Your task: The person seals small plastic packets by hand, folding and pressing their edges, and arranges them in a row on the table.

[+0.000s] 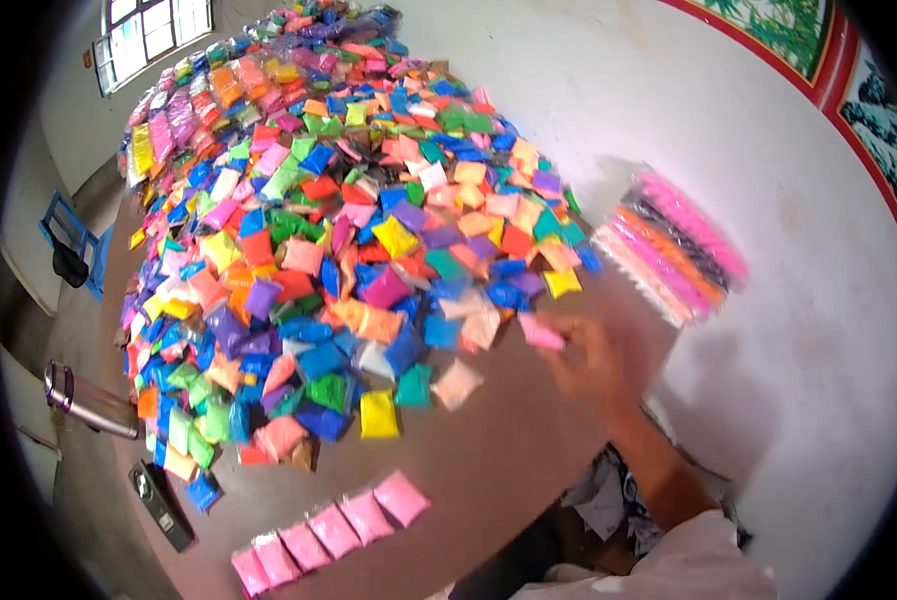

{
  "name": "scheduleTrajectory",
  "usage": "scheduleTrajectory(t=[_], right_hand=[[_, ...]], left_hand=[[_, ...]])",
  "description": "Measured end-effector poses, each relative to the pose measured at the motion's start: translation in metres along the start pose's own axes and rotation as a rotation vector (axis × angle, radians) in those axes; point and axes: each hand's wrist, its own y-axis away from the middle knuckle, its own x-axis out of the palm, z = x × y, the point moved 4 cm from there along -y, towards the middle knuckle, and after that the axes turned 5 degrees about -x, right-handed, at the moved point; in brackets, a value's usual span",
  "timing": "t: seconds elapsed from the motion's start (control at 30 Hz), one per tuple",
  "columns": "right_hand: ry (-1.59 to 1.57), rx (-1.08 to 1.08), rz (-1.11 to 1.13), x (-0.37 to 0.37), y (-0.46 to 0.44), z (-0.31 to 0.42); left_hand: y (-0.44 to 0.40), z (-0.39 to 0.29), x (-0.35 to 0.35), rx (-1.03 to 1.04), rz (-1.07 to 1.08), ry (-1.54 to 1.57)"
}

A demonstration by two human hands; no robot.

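Observation:
My right hand [594, 365] is over the right side of the table, with its fingers closed on the edge of a small pink packet [540, 332]. The hand is slightly blurred. Just left of it spreads a large heap of small packets in many colours, with a peach packet [459, 385] and a yellow packet [379, 414] at its near edge. Close to the table's front edge, several pink packets [335, 530] lie side by side in a slanting row. My left hand is out of view.
Clear bags of coloured packets [674, 245] lie by the wall on the right. A metal flask [94, 400] and a black device [162, 507] are at the left edge of the brown table [499, 450]. Behind stands a blue chair [89, 250].

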Motion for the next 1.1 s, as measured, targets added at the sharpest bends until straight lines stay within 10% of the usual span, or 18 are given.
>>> scheduleTrajectory(t=[0.07,0.1,0.17,0.27,0.47,0.8,1.1], right_hand=[[-0.157,0.126,-0.034,-0.01,0.071,0.024],[-0.032,0.015,0.058,-0.015,0.097,0.033],[0.056,-0.047,0.134,-0.016,0.153,0.044],[0.129,-0.131,0.109,-0.015,0.203,0.06],[0.171,-0.122,0.01,-0.016,0.24,0.072],[-0.085,0.151,-0.128,-0.034,0.266,0.065],[-0.087,0.167,-0.219,-0.09,0.296,0.066]], left_hand=[[0.05,0.091,0.012,-0.097,-0.302,-0.318],[0.052,0.097,0.01,-0.332,-0.108,-0.102],[0.046,0.095,0.004,0.029,0.145,-0.283],[0.028,0.054,-0.004,-0.598,0.242,0.284],[0.024,0.049,-0.018,-0.32,0.215,0.272],[0.097,-0.226,0.027,0.201,0.801,0.621],[0.165,-0.313,0.053,0.439,0.99,0.743]])
